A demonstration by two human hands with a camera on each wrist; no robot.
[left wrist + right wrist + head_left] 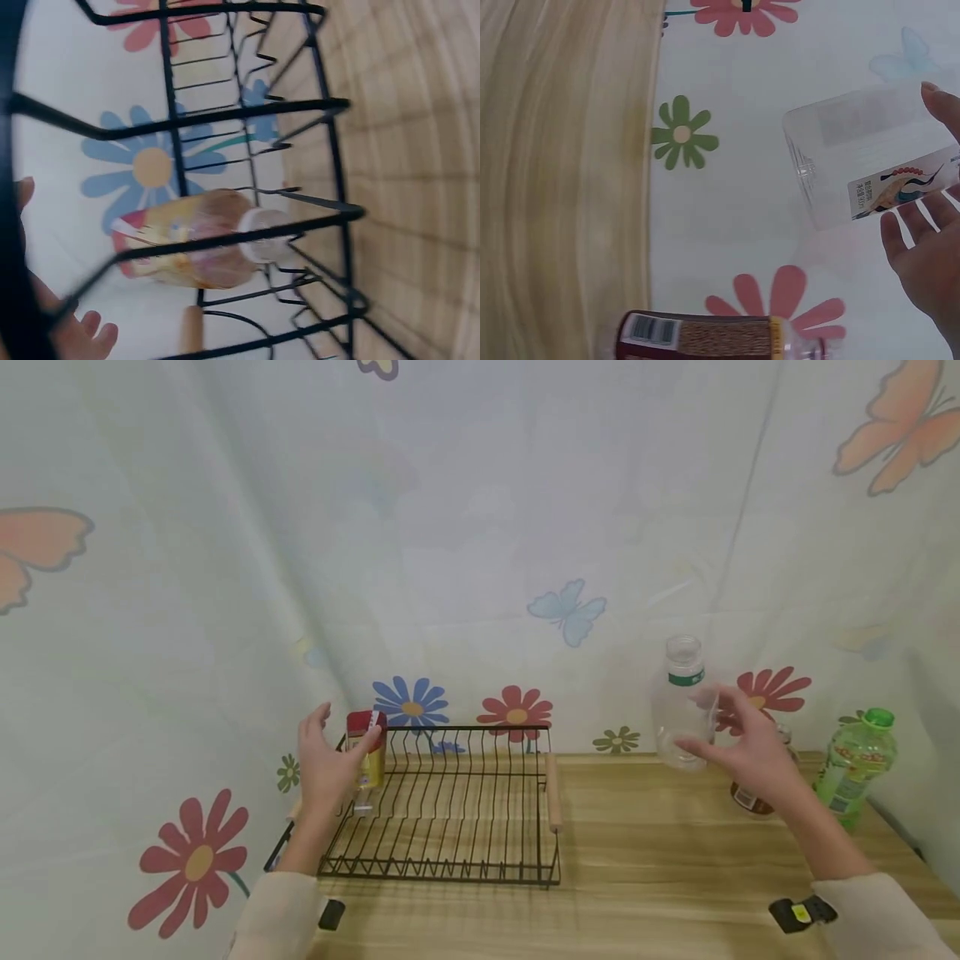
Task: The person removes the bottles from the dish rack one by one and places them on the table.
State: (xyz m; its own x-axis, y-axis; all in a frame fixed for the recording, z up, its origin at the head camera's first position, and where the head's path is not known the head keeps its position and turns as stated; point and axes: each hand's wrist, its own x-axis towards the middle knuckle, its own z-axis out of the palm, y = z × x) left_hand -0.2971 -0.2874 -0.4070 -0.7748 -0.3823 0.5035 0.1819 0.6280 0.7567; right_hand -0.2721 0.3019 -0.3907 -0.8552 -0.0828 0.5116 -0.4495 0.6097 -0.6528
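Note:
My right hand [750, 756] holds a clear plastic bottle [678, 727] with a green neck band, thumb on one side and fingers on the other. In the right wrist view, the clear bottle [866, 150] tilts, its base raised off the table. My left hand [330, 764] reaches over the left side of a black wire dish rack [442, 881], fingers spread and loosely bent. Beside that thumb, a bottle with a red and yellow label [372, 768] stands in the rack. The left wrist view shows this bottle [217, 262] with its white cap toward the rack floor, apart from the fingers.
A brown-filled bottle [750, 799] stands behind my right forearm, partly hidden. Farther right is a green bottle [847, 768] near the table's right edge. The rack has a wooden handle [552, 793]. A flowered curtain [487, 527] hangs behind the wooden table [637, 860].

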